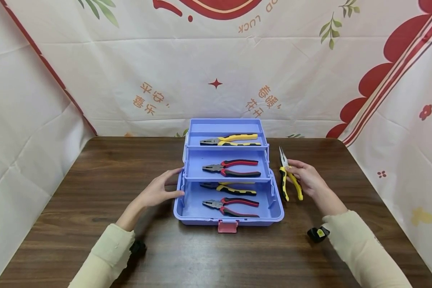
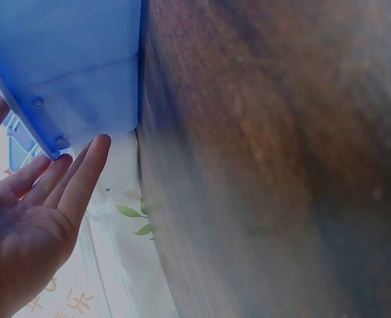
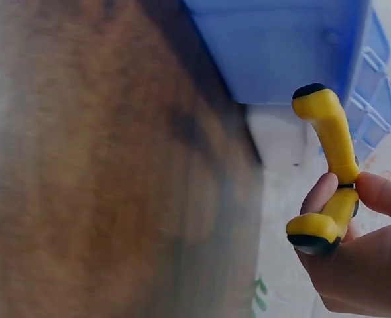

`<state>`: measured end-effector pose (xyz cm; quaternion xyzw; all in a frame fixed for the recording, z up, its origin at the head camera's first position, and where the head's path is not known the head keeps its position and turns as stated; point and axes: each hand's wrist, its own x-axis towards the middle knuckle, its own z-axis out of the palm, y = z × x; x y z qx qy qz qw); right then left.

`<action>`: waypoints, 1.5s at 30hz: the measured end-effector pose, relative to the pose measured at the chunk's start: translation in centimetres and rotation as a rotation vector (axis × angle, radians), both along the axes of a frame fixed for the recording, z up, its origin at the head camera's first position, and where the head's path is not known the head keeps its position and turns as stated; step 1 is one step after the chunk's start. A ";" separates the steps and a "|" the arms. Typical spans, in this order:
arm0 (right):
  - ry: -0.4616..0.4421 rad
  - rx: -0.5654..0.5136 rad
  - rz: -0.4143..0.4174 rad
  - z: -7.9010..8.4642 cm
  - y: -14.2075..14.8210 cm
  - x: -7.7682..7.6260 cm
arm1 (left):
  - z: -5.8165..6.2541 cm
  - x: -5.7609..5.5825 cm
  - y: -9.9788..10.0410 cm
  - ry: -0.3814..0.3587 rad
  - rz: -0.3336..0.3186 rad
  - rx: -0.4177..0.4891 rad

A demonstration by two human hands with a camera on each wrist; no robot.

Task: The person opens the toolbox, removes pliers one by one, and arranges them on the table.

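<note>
A blue toolbox stands unfolded on the table, with two stepped trays above its base. My left hand rests against the toolbox's left side, its fingers mostly straight; the left wrist view shows the fingertips at the box rim. To the right of the box, my right hand pinches long-nose pliers with yellow and black handles, tip pointing away from me. Yellow-handled pliers lie in the top tray and red-handled pliers in the middle tray. Another yellow pair, partly hidden, and another red pair lie in the base.
A pink latch hangs at the front of the toolbox. The dark wooden table reaches a white printed cloth behind and at both sides. Both wrists wear small black devices, such as the right one.
</note>
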<state>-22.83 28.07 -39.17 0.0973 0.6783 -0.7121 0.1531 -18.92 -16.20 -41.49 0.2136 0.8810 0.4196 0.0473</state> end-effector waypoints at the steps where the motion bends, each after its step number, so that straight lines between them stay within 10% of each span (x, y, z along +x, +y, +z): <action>1: -0.005 0.018 0.004 -0.3 -0.1 0.0 | 0.0 0.0 0.0 -0.003 0.002 0.000; 19: 0.037 0.171 0.053 -3.5 -0.2 0.3 | 0.0 0.1 -0.1 -0.013 0.012 -0.002; 33: 0.193 0.757 0.107 -3.7 0.7 0.4 | 0.0 0.0 -0.1 -0.002 0.003 -0.004; 45: 0.245 0.828 0.144 -3.0 1.0 0.7 | 0.0 0.0 -0.1 0.002 0.004 -0.008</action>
